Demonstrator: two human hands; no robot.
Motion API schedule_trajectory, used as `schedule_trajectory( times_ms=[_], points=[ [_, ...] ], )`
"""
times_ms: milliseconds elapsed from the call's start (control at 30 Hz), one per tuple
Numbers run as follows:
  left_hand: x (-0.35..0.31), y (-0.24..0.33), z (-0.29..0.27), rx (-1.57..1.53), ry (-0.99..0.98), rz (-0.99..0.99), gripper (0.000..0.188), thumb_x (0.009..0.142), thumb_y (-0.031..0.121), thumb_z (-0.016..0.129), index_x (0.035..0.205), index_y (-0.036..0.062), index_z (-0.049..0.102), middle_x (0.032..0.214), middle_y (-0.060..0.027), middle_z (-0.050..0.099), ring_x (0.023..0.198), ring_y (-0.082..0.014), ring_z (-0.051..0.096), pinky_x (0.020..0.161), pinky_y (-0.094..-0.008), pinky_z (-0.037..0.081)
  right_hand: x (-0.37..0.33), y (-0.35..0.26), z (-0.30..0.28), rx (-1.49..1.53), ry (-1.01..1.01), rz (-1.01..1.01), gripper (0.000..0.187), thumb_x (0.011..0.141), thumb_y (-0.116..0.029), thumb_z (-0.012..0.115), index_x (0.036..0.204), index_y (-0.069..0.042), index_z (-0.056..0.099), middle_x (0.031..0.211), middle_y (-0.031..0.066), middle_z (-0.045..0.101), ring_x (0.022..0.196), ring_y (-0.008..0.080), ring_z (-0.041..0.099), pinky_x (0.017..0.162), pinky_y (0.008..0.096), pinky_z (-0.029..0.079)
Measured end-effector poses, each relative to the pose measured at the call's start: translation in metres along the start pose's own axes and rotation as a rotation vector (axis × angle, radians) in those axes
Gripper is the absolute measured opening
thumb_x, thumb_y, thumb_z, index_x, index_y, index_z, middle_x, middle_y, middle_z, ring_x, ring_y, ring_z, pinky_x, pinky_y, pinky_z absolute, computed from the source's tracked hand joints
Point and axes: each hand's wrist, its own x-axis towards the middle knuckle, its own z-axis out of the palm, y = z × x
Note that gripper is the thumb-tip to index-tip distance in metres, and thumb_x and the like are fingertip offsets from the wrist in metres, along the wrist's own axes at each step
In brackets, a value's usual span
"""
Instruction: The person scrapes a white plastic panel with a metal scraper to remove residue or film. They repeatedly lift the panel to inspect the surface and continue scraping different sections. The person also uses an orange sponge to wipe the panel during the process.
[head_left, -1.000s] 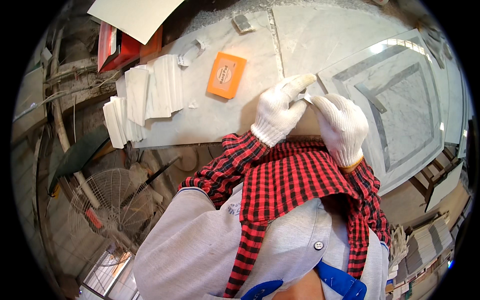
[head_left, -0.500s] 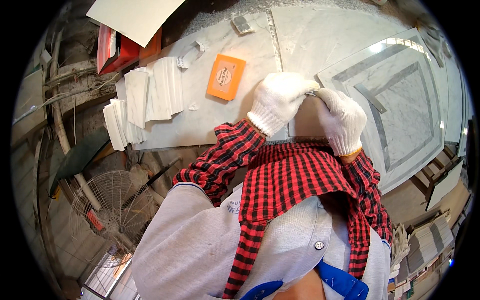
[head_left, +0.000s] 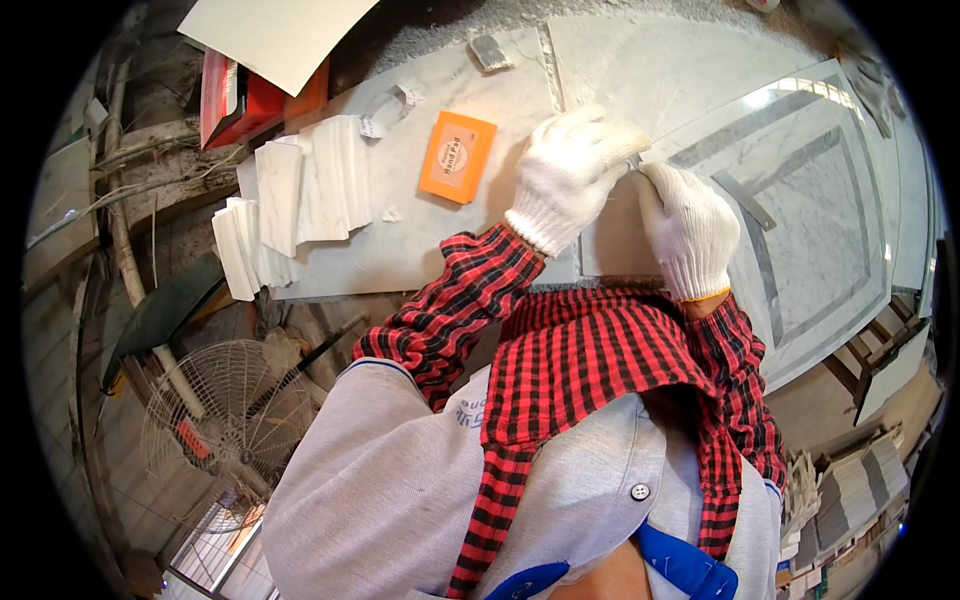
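My left hand (head_left: 568, 180), in a white knit glove, is closed in a pinch over the marble bench (head_left: 390, 265). Opposite it, my right hand (head_left: 692, 228), gloved the same way, also pinches with thumb and fingers. Their fingertips nearly meet at a small grey, thin piece (head_left: 634, 162), mostly hidden by the gloves and too small to name. To the left of my left hand lies an orange hand pad (head_left: 458, 157) with a round label. On my right hand's other side, a flat grey metal strip (head_left: 744, 199) rests on the framed marble panel (head_left: 800, 260).
White marble strips (head_left: 335, 185) stand stacked at the bench's left end, below a red box (head_left: 240, 105) and a pale sheet (head_left: 270, 35). A grey block (head_left: 489, 53) and a curled clear tape piece (head_left: 388, 110) lie farther back. A wire-caged fan (head_left: 230, 430) stands at lower left.
My left hand has lifted its fingers slightly and shifted a little to the right. The fingertips of both hands have parted slightly around the small grey piece.
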Motion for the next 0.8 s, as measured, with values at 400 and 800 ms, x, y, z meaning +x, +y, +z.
schedule_trajectory(
  times_ms=[400,800],
  points=[
    [0.002,-0.011,0.019,-0.098,0.024,-0.03,0.02,0.07,0.011,0.078,0.09,0.016,0.079,0.088,-0.0068,0.072,0.094,-0.0255,0.068,0.082,-0.0366,0.054,-0.008,0.001,-0.014,0.157,-0.04,0.139,0.012,0.085,-0.026,0.074,0.089,-0.015,0.071,0.077,0.0059,0.068,0.068,0.0259,0.066,0.06,0.0363,0.05],
    [0.013,-0.006,0.016,-0.232,-0.146,-0.096,0.038,0.074,0.005,0.08,0.111,0.0041,0.073,0.096,-0.012,0.074,0.091,-0.0235,0.071,0.083,-0.0332,0.056,-0.008,0.016,-0.037,0.285,-0.062,0.22,0.025,0.084,-0.026,0.075,0.107,-0.017,0.072,0.08,0.0043,0.067,0.072,0.0237,0.066,0.064,0.0345,0.052]
  ],
)
